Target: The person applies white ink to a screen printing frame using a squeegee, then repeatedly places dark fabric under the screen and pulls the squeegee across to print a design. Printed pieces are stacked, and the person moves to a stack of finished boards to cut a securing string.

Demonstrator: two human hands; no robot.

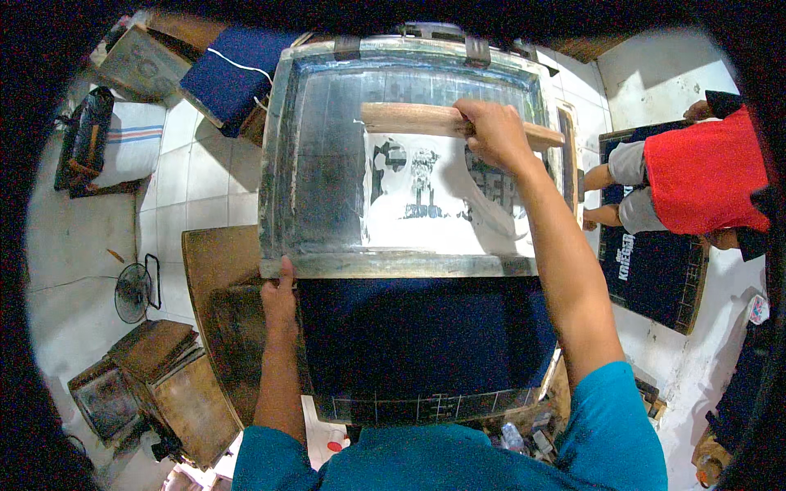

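Observation:
My right hand (495, 135) is wrapped round the wooden handle of a squeegee (409, 118), which lies crosswise over the upper part of a screen printing frame (401, 266). White ink (442, 233) covers much of the mesh below the squeegee, with dark patches of a design showing through. At the frame's near left corner is my left hand (281, 299), its thumb on top of the rim and its other fingers hidden below. Dark navy fabric (422, 335) lies flat on the board under the frame and shows at its near side.
On the right a person in a red top (696, 176) stands by another board with dark printed fabric (655, 270). A fan (133, 292) and stacked brown boards (176, 385) stand at left. A blue-covered box (233, 78) is at the far left. Clamps (477, 53) sit at the frame's far edge.

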